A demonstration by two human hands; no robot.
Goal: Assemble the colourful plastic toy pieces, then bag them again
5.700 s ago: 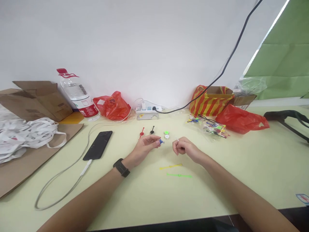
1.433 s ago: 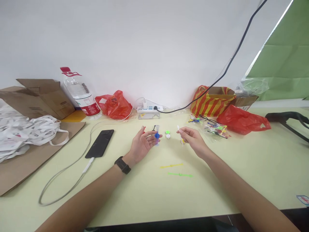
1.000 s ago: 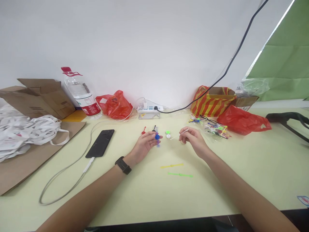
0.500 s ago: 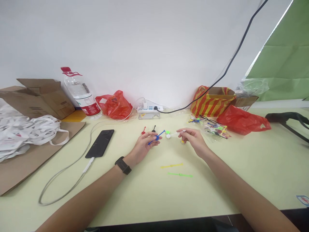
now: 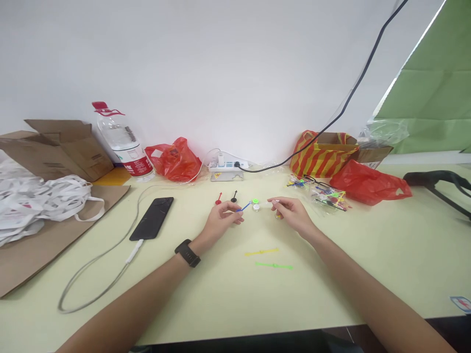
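Note:
My left hand (image 5: 221, 218) pinches a blue plastic arrow spinner (image 5: 246, 206); its pointed end sticks out up and to the right, the rest hidden by the fingers. Between the fingertips of my right hand (image 5: 292, 214) is a whitish, see-through arrow (image 5: 264, 204), pointing toward the left. Between the hands lie a green round piece (image 5: 255, 201) and a white round piece (image 5: 256, 208). A small yellow piece (image 5: 278, 216) shows under my right hand. Beyond my left hand lie a red arrow (image 5: 218, 198) and a black arrow (image 5: 234, 196). Nearer me are a yellow arrow (image 5: 262, 252) and a green arrow (image 5: 274, 265).
A phone (image 5: 152, 218) with a white cable lies left. Behind stand a large bottle (image 5: 125, 142), a red bag (image 5: 175, 161) and a power strip (image 5: 228, 165). Bagged coloured parts (image 5: 327, 196), a striped bag (image 5: 320, 154) and another red bag (image 5: 371, 184) are at right.
The blue spinner has turned in my left hand, so its round middle and lower end no longer show. My right hand has shifted slightly left with the see-through arrow.

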